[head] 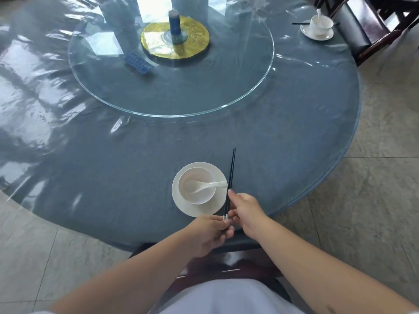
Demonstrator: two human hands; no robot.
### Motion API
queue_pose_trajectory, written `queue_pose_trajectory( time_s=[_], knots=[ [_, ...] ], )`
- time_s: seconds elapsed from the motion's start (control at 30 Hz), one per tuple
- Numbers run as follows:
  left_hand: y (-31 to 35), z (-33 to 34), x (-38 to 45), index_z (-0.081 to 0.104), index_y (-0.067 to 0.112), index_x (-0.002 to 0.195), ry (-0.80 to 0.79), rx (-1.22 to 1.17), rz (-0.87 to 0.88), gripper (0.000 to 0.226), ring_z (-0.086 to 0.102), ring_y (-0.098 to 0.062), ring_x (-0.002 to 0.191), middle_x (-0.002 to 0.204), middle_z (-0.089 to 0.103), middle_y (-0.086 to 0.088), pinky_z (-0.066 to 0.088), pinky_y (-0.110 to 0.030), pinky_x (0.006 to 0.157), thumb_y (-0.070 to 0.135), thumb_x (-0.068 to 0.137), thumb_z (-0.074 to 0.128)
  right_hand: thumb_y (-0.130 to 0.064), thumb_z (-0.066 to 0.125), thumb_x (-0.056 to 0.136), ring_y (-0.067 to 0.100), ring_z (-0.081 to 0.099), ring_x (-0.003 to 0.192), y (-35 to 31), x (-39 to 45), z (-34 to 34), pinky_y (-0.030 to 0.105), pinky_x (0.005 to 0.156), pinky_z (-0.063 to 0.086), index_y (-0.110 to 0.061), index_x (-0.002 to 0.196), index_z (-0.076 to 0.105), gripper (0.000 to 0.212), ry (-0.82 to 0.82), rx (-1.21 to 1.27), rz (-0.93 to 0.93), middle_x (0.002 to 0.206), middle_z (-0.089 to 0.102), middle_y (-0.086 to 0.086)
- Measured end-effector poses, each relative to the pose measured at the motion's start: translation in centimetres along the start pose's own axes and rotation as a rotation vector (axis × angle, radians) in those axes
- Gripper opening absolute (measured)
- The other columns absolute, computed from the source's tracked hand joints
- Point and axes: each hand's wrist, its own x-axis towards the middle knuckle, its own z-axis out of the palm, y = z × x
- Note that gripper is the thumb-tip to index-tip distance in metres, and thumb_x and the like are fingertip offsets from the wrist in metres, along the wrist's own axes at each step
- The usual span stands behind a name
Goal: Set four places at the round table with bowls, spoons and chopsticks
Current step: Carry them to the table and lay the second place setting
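Note:
A white bowl (196, 185) with a white spoon (209, 185) in it stands on a white saucer (181, 198) near the front edge of the round table (283, 143). Just right of the saucer lies a pair of black chopsticks (231, 173), tips pointing away from me. My left hand (209, 232) pinches their white-capped near ends. My right hand (246, 210) touches them from the right, forefinger stretched along the sticks. A second setting sits at the far right: a bowl with spoon (320, 22) on a saucer (317, 34), black chopsticks (299, 23) beside it.
A glass turntable (249, 91) covers the table's middle, carrying a gold disc (195, 41), a blue cylinder (174, 22) and a blue packet (137, 63). A dark chair (362, 30) stands at the far right, another chair (226, 266) right under my arms. Tiled floor surrounds the table.

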Motion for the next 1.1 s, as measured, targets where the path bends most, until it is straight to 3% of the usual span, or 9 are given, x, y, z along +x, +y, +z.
queue_pose_trajectory(
  time_s=[0.1,0.2,0.4,0.57,0.67,0.77,0.93,1.1],
  knots=[
    [-0.5,-0.3,0.9,0.066,0.012,0.095,0.035,0.005,-0.032,0.014,0.063,-0.005,0.06,0.073,0.067,-0.001,0.046,-0.012,0.047,0.011,0.1,0.053,-0.017,0.062,0.094,0.008,0.054,0.05,0.9,0.3,-0.3,0.019,0.043,0.043,-0.011,0.091,0.06,0.007,0.009,-0.145,-0.027,0.069,0.059,0.003],
    [-1.1,-0.6,1.6,0.068,0.016,0.098,0.064,0.015,-0.053,0.013,0.062,-0.004,0.06,0.077,0.069,0.001,0.043,-0.012,0.046,0.016,0.099,0.055,-0.008,0.063,0.092,0.009,0.052,0.051,1.4,0.6,-0.2,0.016,0.041,0.042,-0.014,0.083,0.06,0.011,0.027,-0.225,-0.064,0.067,0.058,0.003],
    [-1.3,-1.3,2.7,0.068,0.01,0.101,0.136,-0.032,-0.051,0.014,0.065,-0.008,0.062,0.083,0.067,-0.006,0.044,-0.013,0.047,0.009,0.099,0.054,-0.01,0.068,0.087,0.011,0.054,0.052,1.4,1.4,0.5,0.025,0.055,0.049,-0.016,0.079,0.066,0.01,0.01,-0.411,-0.114,0.061,0.061,0.003],
    [-1.2,-1.9,3.2,0.06,0.001,0.104,0.121,0.005,-0.05,0.015,0.069,-0.019,0.076,0.089,0.06,-0.013,0.054,-0.018,0.054,-0.001,0.099,0.047,-0.015,0.074,0.081,0.026,0.069,0.078,1.2,2.0,1.0,0.041,0.081,0.056,-0.025,0.068,0.061,0.021,0.026,-0.57,-0.159,0.079,0.073,0.007],
    [-1.2,-1.9,3.4,0.057,-0.003,0.115,0.165,0.112,-0.036,0.022,0.071,-0.02,0.079,0.102,0.058,-0.017,0.055,-0.02,0.055,-0.005,0.098,0.044,-0.019,0.076,0.079,0.023,0.071,0.08,1.0,2.2,1.1,0.042,0.084,0.056,-0.027,0.071,0.06,0.019,0.044,-0.619,-0.172,0.078,0.073,0.004],
    [-1.3,-1.8,3.9,0.053,-0.004,0.122,0.254,0.207,0.004,0.025,0.07,-0.019,0.073,0.102,0.06,-0.018,0.054,-0.02,0.052,-0.003,0.097,0.048,-0.02,0.076,0.078,0.021,0.07,0.08,0.8,2.3,1.1,0.04,0.083,0.055,-0.025,0.069,0.06,0.019,0.062,-0.671,-0.195,0.072,0.073,0.003],
    [-1.2,-1.8,4.8,0.056,0.002,0.096,0.364,0.27,0.063,0.005,0.068,-0.019,0.066,0.096,0.062,-0.019,0.052,-0.02,0.046,-0.001,0.094,0.057,-0.024,0.074,0.078,0.017,0.068,0.077,0.4,2.6,0.9,0.034,0.079,0.054,-0.024,0.067,0.063,0.016,0.064,-0.77,-0.21,0.062,0.071,-0.001],
    [-1.7,-2.4,5.2,0.06,0.005,0.083,0.42,0.245,0.07,0.01,0.068,-0.017,0.061,0.075,0.065,-0.013,0.053,-0.021,0.048,-0.001,0.09,0.063,-0.024,0.074,0.08,0.013,0.068,0.074,0.6,2.7,0.8,0.03,0.078,0.053,-0.025,0.069,0.062,0.016,0.056,-0.789,-0.207,0.059,0.07,-0.004]
  ],
)
